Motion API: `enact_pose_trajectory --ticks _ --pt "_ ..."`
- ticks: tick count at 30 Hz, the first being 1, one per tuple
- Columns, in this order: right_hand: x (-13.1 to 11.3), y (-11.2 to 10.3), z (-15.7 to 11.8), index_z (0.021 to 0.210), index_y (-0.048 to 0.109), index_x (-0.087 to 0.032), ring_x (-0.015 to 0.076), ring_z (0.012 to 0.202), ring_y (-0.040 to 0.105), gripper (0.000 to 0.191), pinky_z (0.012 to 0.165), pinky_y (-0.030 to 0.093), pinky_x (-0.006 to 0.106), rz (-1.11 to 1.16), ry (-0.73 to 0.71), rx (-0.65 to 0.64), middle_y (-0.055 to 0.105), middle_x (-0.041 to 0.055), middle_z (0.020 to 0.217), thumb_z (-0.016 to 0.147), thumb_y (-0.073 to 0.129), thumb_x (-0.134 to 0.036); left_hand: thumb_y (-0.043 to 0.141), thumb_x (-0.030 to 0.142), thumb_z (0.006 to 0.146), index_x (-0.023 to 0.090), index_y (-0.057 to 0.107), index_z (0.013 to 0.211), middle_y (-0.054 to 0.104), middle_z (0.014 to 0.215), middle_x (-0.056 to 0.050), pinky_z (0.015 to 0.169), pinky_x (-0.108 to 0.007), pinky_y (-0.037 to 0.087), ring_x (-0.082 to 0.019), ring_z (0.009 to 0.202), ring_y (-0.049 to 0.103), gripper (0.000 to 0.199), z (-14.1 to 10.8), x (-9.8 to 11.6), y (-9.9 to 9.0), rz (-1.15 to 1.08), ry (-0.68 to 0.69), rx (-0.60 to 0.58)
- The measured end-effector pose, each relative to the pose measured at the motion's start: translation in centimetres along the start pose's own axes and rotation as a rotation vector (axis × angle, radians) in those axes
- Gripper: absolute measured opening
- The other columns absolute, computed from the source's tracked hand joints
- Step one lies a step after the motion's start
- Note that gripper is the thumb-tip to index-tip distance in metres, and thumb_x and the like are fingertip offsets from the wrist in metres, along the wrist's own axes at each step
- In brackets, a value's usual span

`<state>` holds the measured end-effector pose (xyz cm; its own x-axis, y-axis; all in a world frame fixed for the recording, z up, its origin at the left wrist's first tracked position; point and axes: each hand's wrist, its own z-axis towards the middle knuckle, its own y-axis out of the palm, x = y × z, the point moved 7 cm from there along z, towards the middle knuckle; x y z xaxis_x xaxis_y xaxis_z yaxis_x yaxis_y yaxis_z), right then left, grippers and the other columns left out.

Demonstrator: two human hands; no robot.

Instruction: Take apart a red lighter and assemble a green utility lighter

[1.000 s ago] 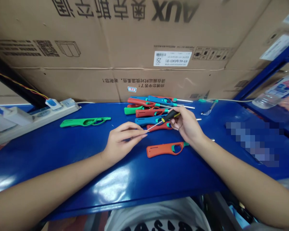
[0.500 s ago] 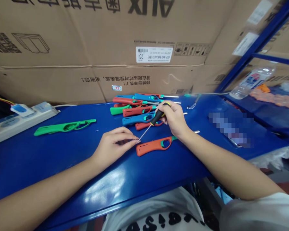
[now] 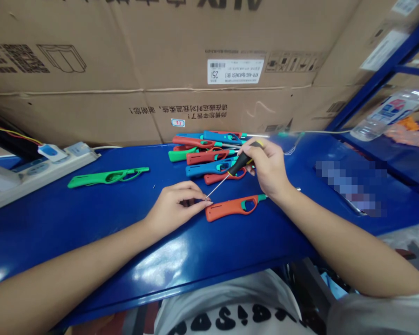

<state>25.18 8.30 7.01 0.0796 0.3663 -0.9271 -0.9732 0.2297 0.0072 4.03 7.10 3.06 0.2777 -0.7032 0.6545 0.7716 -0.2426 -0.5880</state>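
Head view: at the near edge of the blue table [image 3: 223, 251], a light shirt [image 3: 230, 311] with black lettering shows. The left hand [image 3: 176, 207] has its thumb and fingertips pinched together at the screwdriver's tip; whatever may lie between them is too small to tell. The right hand [image 3: 267, 167] grips the black-and-yellow handle of the screwdriver [image 3: 239, 164], its shaft slanting down leftward to the left fingertips. Just beside those fingertips, an orange lighter [image 3: 223, 211] lies flat on the table, its metal end pointing right, partly behind the right wrist. Well apart to the left lies a green lighter [image 3: 94, 179], and a tiny sliver [image 3: 154, 186] is between it and the left hand. On the right side, a pixelated item [image 3: 351, 188] cannot be made out. Farther off, a heap of red, blue and green lighters [image 3: 209, 158] lies before a cardboard carton [image 3: 181, 107]. A white power strip [image 3: 42, 172] is at far left, a clear plastic bottle [image 3: 387, 114] at far right.
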Motion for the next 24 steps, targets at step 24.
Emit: enact_pose_trajectory --ticks 24 --pt "-7.1 5.5 -2.3 0.118 0.065 -0.028 0.0178 0.086 0.069 0.037 0.074 0.058 0.030 -0.240 -0.293 -0.450 0.069 0.0029 0.109 0.083 0.078 -0.032 0.073 0.028 0.091 0.021 0.081 0.090 0.075 0.084 -0.004 0.069 -0.027 0.057 -0.016 0.072 0.070 0.011 -0.3 0.8 0.4 0.025 0.076 -0.051"
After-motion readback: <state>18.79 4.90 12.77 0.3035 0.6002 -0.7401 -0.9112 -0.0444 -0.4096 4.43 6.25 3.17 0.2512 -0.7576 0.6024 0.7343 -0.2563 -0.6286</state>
